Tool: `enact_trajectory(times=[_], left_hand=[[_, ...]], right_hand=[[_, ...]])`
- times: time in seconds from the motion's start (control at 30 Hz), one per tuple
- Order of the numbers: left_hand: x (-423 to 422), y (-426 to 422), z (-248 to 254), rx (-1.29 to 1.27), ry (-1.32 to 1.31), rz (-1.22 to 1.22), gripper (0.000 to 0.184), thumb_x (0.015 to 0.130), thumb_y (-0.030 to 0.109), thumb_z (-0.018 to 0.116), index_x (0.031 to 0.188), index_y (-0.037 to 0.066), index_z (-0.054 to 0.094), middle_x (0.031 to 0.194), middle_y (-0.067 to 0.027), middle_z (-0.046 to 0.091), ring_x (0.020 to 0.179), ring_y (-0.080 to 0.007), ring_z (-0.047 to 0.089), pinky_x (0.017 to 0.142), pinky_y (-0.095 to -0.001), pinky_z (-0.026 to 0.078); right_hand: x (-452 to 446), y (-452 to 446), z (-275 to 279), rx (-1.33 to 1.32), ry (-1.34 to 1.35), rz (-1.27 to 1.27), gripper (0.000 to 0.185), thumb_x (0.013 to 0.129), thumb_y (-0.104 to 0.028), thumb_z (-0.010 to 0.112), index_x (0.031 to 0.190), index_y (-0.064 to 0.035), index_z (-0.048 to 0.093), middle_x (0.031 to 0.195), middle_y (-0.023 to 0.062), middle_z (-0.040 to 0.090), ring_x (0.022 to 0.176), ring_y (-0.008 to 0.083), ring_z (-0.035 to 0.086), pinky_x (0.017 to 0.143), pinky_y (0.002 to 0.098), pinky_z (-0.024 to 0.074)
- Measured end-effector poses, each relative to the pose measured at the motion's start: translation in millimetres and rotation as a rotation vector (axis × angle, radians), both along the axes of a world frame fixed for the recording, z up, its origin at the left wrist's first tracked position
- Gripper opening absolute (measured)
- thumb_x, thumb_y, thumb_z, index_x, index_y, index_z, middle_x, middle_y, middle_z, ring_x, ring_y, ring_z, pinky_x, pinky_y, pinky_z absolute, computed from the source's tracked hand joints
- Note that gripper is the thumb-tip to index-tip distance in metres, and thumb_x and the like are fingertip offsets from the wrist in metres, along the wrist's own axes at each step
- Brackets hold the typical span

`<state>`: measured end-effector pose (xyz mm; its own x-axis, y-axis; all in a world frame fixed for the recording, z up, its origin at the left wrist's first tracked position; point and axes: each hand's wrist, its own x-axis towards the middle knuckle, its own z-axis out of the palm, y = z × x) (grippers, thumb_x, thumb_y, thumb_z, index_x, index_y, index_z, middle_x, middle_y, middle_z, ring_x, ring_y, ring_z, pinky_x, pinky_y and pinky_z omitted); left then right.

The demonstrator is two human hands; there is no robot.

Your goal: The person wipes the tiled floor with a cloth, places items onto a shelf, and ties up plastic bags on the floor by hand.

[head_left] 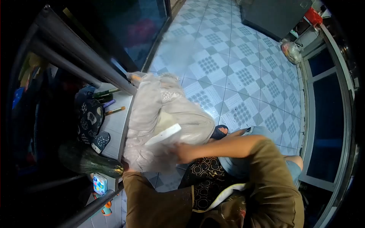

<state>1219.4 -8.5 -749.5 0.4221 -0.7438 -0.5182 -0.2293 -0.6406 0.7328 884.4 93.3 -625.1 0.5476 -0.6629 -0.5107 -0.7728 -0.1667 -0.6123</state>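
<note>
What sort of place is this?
Probably a room in a home, though not certain. It has a patterned tile floor, what looks like a dark green squash on the left, and pale cloth spread in front of the person.

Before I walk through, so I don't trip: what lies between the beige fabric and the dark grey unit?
Patterned tile floor; the head view shows no object on it from the beige fabric to the dark grey unit.

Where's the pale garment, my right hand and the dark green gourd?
Pale garment (171, 110): head view, on its middle cloth.
Right hand (186, 152): head view, middle of the blurred hand.
Dark green gourd (93, 162): head view, on its skin.
</note>
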Motion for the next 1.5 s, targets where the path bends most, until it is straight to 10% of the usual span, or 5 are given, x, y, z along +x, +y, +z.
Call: enact_trajectory(times=[0.47, 0.67, 0.87, 1.03, 1.5], left_hand=[[-178.9, 64.9, 175.0, -0.856, -1.315, -0.716, 0.051, 0.083, 0.035, 0.053, 0.120, 0.000, 0.052, 0.121, -0.0248, 0.050, 0.112, -0.0392, 0.048, 0.092, -0.0401, 0.041], [-141.3, -55.9, 90.9, 0.193, -0.670, -0.810, 0.051, 0.082, 0.033, 0.055, 0.124, 0.007, 0.050, 0.117, -0.0277, 0.050, 0.108, -0.0429, 0.047, 0.093, -0.0449, 0.037], [-135.9, -72.1, 61.8, 0.033, -0.521, -0.735, 0.051, 0.081, 0.032, 0.056, 0.126, 0.009, 0.049, 0.116, -0.0275, 0.050, 0.106, -0.0432, 0.047, 0.093, -0.0447, 0.036], [-108.6, -21.1, 88.1, -0.212, -0.350, -0.752, 0.051, 0.081, 0.031, 0.057, 0.127, 0.010, 0.048, 0.116, -0.0273, 0.049, 0.105, -0.0435, 0.047, 0.094, -0.0446, 0.035], [-115.4, 133.6, 53.6, -0.682, -0.645, -0.902, 0.048, 0.078, 0.027, 0.061, 0.117, 0.001, 0.052, 0.124, -0.0232, 0.045, 0.113, -0.0365, 0.044, 0.093, -0.0498, 0.035]], right_hand=[[97.7, -47.5, -126.1, -0.284, -0.680, -0.111, 0.013, 0.072, -0.015, 0.057, 0.070, -0.0043, 0.063, 0.071, 0.0166, 0.062, 0.061, 0.0270, 0.056, 0.060, 0.0402, 0.0434], [38.2, -36.1, -62.1, -0.495, -0.367, 0.204, 0.032, 0.080, -0.021, 0.051, 0.108, -0.0057, 0.055, 0.091, 0.0193, 0.060, 0.087, 0.0329, 0.060, 0.073, 0.0436, 0.0489], [-76.8, -89.7, -56.2, -0.595, 0.034, -1.109, 0.061, 0.072, -0.030, 0.065, 0.119, 0.0043, 0.045, 0.116, 0.0220, 0.051, 0.110, 0.0367, 0.048, 0.091, 0.0426, 0.0407], [-96.1, -67.4, -217.4, 0.520, -0.760, -1.159, 0.110, 0.059, -0.040, 0.078, 0.133, 0.0166, 0.019, 0.134, 0.0254, 0.037, 0.125, 0.0314, 0.038, 0.101, 0.0343, 0.0349], [127.1, -101.1, 34.4, 0.406, -0.868, -0.771, 0.051, 0.082, -0.021, 0.059, 0.120, 0.0082, 0.043, 0.113, 0.0204, 0.056, 0.101, 0.0275, 0.054, 0.087, 0.0363, 0.0430]])
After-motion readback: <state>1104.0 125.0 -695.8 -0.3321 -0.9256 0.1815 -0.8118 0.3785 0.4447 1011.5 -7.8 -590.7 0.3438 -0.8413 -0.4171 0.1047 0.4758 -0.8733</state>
